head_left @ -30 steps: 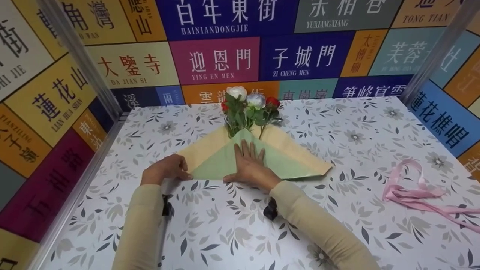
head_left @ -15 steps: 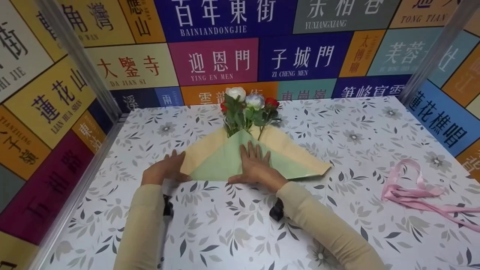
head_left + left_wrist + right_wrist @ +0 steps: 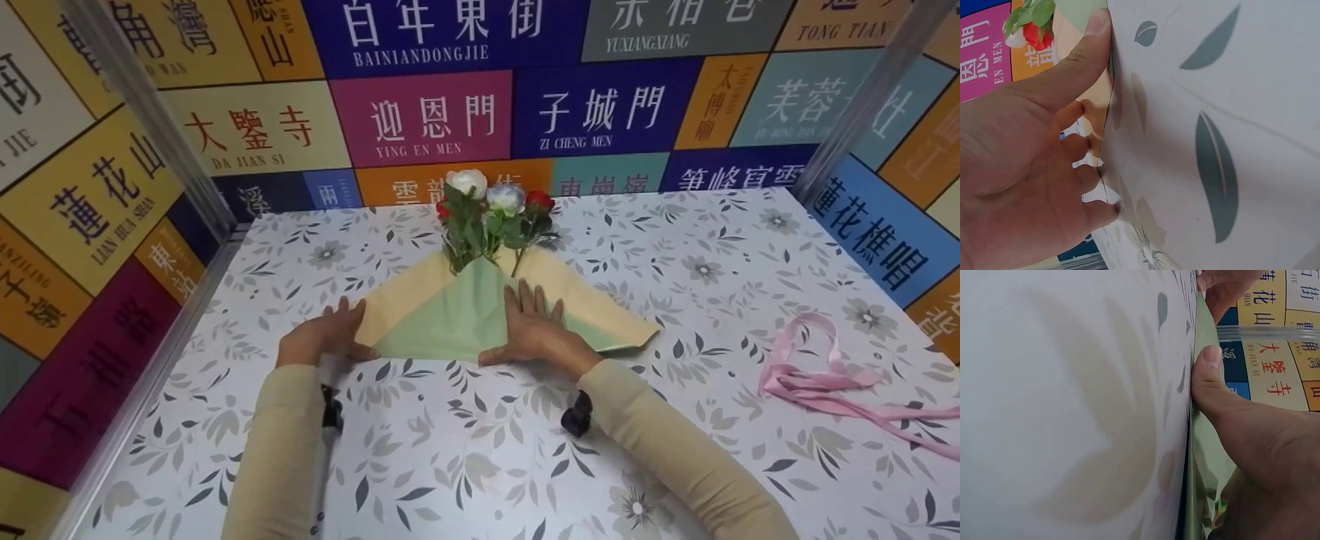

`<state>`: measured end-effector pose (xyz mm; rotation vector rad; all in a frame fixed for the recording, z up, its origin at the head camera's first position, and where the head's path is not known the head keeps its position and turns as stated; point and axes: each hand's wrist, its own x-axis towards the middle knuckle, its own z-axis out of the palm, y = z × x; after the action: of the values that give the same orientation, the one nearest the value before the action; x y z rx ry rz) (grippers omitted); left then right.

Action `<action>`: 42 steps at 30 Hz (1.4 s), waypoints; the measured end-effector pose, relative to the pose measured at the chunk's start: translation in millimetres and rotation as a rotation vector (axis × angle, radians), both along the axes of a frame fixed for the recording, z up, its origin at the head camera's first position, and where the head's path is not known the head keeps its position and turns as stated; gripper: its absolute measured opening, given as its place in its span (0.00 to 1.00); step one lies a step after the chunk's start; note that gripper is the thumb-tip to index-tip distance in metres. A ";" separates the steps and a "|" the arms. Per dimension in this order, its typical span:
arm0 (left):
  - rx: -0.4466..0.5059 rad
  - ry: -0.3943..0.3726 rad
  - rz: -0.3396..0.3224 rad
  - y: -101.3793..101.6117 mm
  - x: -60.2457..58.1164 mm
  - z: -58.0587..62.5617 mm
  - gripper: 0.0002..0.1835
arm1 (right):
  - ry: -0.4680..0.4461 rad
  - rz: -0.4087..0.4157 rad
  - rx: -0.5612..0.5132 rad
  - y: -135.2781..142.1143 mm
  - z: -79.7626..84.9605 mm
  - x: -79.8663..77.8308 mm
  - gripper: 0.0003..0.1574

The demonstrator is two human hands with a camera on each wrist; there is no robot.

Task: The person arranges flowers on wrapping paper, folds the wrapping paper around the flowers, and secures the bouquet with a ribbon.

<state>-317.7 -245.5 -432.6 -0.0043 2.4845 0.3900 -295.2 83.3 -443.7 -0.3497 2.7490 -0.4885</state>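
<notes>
We see the right hand (image 3: 538, 334) spread on the wrapping paper (image 3: 446, 321), flowers (image 3: 505, 200) at twelve o'clock. The left hand (image 3: 321, 336), fingers apart, touches the paper's nine-o'clock edge; neither grips.

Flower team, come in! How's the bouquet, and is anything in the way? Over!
Left grip at left corner of wrapping paper. Right grip spread over it. Flowers poking out the top. Pink ribbon off right, seemingly not in the way.

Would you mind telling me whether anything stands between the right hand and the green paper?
Nothing visible does: the right hand rests directly on the green paper. The pink ribbon lies apart, off to the person's right.
</notes>
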 end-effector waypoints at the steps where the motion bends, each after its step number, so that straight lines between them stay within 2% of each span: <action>1: 0.001 0.007 -0.017 -0.4 0.6 0.7 0.55 | -0.006 -0.004 0.003 3.7 0.3 0.1 0.85; 6: 0.001 0.038 -0.091 -0.2 4.6 6.7 0.55 | -0.025 -0.033 0.016 22.4 1.2 1.8 0.84; 13: 0.014 0.001 -0.041 2.8 5.6 9.7 0.55 | -0.039 -0.051 -0.007 40.8 1.3 4.6 0.84; 19: 0.020 -0.016 -0.010 2.8 3.6 10.1 0.55 | -0.058 -0.056 0.024 61.4 3.1 4.0 0.86; 27: -0.007 -0.010 -0.027 -0.4 0.3 7.8 0.55 | -0.088 -0.093 0.058 99.7 3.0 3.9 0.86; 36: 0.025 0.005 -0.065 -1.3 5.7 7.7 0.56 | -0.113 -0.124 0.064 136.2 4.1 11.9 0.86; 42: 0.011 -0.009 -0.035 -2.0 3.0 4.8 0.56 | -0.133 -0.159 0.072 160.2 6.6 15.2 0.86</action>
<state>-314.7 -247.5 -427.8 0.0418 2.4701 0.3875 -280.0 243.5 -437.1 -0.0780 2.6682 -0.4339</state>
